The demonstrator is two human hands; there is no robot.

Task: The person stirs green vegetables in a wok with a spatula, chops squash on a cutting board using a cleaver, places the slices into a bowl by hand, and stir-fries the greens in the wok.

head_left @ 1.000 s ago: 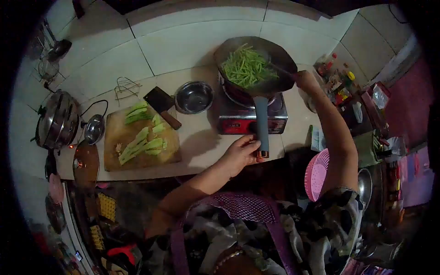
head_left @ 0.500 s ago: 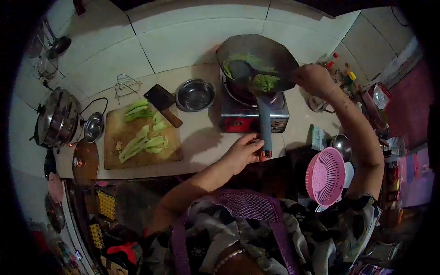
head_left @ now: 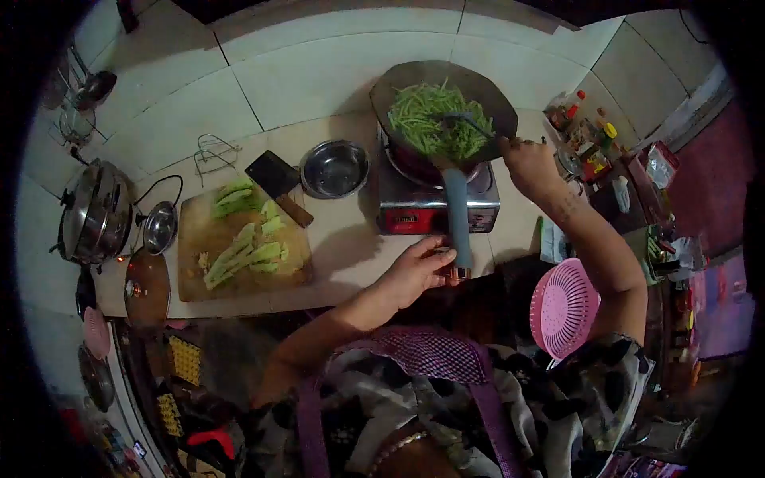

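A dark wok (head_left: 498, 94) stands on the portable gas stove (head_left: 438, 221), filled with shredded green vegetable (head_left: 434, 119). Its grey handle (head_left: 457, 203) points toward me. At the handle's copper-coloured end, my left hand (head_left: 426, 267) is closed around it, thumb on top. Over the wok's right rim, my right hand (head_left: 532, 166) grips a dark spatula (head_left: 472, 123) whose blade lies among the shreds. Part of the blade is hidden by the vegetable.
On the left, a wooden cutting board (head_left: 191, 247) carries cut green stalks, with a cleaver (head_left: 275, 175) across its upper right edge. A steel bowl (head_left: 335, 169) sits beside the stove. A pink colander (head_left: 564, 309) is near my right forearm, and bottles (head_left: 570, 107) stand behind.
My right hand has moved slightly down and left with the spatula. The green shreds, gathered low in the wok before, are now heaped and spread across it. My left hand stays on the handle.
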